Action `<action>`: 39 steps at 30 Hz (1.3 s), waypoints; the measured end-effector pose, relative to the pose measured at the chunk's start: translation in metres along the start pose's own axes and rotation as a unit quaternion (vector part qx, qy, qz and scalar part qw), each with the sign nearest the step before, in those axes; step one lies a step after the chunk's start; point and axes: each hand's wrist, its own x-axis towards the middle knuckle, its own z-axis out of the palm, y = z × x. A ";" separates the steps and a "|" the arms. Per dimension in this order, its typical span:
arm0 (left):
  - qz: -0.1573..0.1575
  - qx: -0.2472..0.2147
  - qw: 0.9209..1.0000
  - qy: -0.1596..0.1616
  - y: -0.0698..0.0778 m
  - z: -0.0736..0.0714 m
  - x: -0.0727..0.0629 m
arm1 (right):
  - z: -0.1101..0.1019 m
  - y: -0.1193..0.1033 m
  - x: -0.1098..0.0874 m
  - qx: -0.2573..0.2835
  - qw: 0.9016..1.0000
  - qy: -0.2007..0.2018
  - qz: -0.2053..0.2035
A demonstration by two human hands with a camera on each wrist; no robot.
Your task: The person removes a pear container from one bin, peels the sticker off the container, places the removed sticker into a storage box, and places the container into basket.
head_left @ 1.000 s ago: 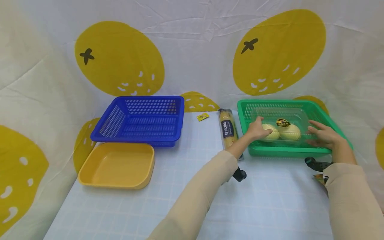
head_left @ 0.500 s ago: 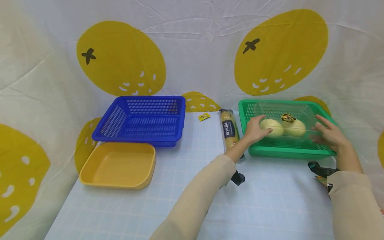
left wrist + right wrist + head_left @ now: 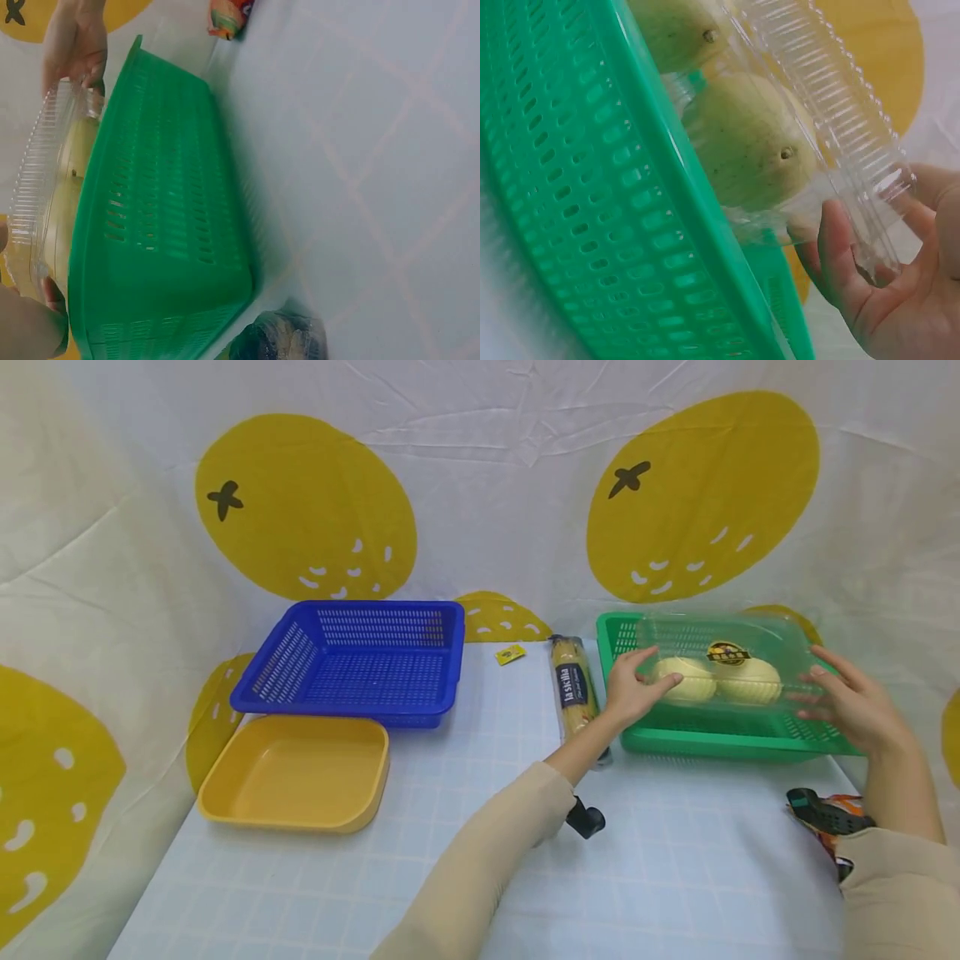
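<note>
A clear plastic clamshell box [image 3: 727, 631] with two round, pale yellow fruits [image 3: 750, 681] inside is held between my hands at the rim of the green basket [image 3: 735, 743]. My left hand [image 3: 632, 691] grips the box's left end between thumb and fingers. At the other end, my right hand [image 3: 858, 706] has its thumb and fingers round the corner; the right wrist view shows this box end [image 3: 855, 142] close up. Short stems show on the fruits [image 3: 750, 142] there. In the left wrist view the box [image 3: 37, 165] is tilted along the basket rim [image 3: 97, 165].
Left of the green basket lies a pack of spaghetti [image 3: 572, 685], with a small yellow sachet [image 3: 510, 654] nearby. A blue basket [image 3: 345, 706] and a yellow tub [image 3: 292, 818] stand on the left. An orange packet [image 3: 229, 16] lies in front of the green basket's right end.
The box has shifted right and slightly up with both hands on it. My right hand has moved further right, and more of the orange packet shows beneath its wrist.
</note>
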 end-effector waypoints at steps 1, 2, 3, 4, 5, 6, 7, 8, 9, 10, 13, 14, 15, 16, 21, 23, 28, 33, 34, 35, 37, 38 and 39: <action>0.004 -0.005 1.000 0.000 0.001 -0.003 -0.002 | 0.002 -0.001 -0.002 -0.003 1.000 0.005 -0.003; 0.008 -0.009 1.000 0.000 0.002 -0.006 -0.003 | 0.005 -0.002 -0.004 -0.007 1.000 0.009 -0.006; 0.012 -0.012 1.000 -0.002 0.004 -0.009 -0.005 | 0.007 -0.003 -0.006 -0.010 1.000 0.014 -0.008; 0.014 -0.014 1.000 -0.004 0.006 -0.013 -0.006 | 0.010 -0.005 -0.008 -0.015 1.000 0.020 -0.010; 0.016 -0.013 1.000 -0.006 0.008 -0.017 -0.007 | 0.013 -0.006 -0.010 -0.005 1.000 0.021 -0.014; 0.017 -0.012 1.000 -0.008 0.010 -0.020 -0.008 | 0.015 -0.007 -0.012 0.002 1.000 0.021 -0.019; 0.018 -0.013 1.000 -0.011 0.012 -0.024 -0.009 | 0.017 -0.009 -0.014 0.009 0.999 0.019 -0.026; 0.017 -0.015 1.000 -0.017 0.015 -0.027 -0.010 | 0.020 -0.010 -0.016 0.013 0.999 0.018 -0.034; 0.017 -0.014 1.000 -0.022 0.017 -0.031 -0.011 | 0.023 -0.011 -0.018 0.025 0.999 0.017 -0.043; 0.019 -0.013 0.999 -0.030 0.020 -0.035 -0.013 | 0.026 -0.011 -0.021 0.039 0.998 0.014 -0.055; 0.033 -0.011 0.998 -0.054 0.026 -0.048 -0.019 | 0.036 -0.010 -0.029 0.083 0.993 0.013 -0.081; 0.036 -0.009 0.997 -0.060 0.028 -0.052 -0.021 | 0.040 -0.010 -0.032 0.093 0.992 0.014 -0.088; 0.041 -0.008 0.997 -0.066 0.028 -0.056 -0.024 | 0.044 -0.009 -0.034 0.103 0.990 0.012 -0.096; 0.044 -0.008 0.997 -0.070 0.029 -0.060 -0.026 | 0.048 -0.008 -0.037 0.107 0.989 0.011 -0.101; 0.045 -0.031 0.996 -0.073 0.027 -0.077 -0.040 | 0.064 -0.009 -0.045 0.111 0.985 -0.006 -0.129; 0.043 -0.050 0.995 -0.068 0.026 -0.083 -0.046 | 0.071 -0.010 -0.048 0.120 0.983 -0.010 -0.136; 0.033 -0.074 0.995 -0.051 0.028 -0.101 -0.060 | 0.092 -0.014 -0.056 0.149 0.980 -0.009 -0.133; 0.024 -0.099 0.994 -0.040 0.026 -0.115 -0.075 | 0.110 -0.014 -0.063 0.141 0.979 -0.005 -0.148; 0.023 -0.104 0.994 -0.038 0.026 -0.117 -0.077 | 0.113 -0.014 -0.064 0.141 0.978 -0.005 -0.156; 0.024 -0.108 0.993 -0.037 0.026 -0.119 -0.080 | 0.116 -0.015 -0.064 0.140 0.977 -0.005 -0.163; 0.026 -0.112 0.993 -0.033 0.026 -0.124 -0.084 | 0.122 -0.015 -0.065 0.140 0.975 -0.003 -0.174; 0.027 -0.113 0.993 -0.031 0.025 -0.126 -0.086 | 0.125 -0.016 -0.065 0.142 0.974 -0.002 -0.179; 0.027 -0.115 0.993 -0.029 0.025 -0.129 -0.089 | 0.128 -0.016 -0.065 0.138 0.973 0.002 -0.184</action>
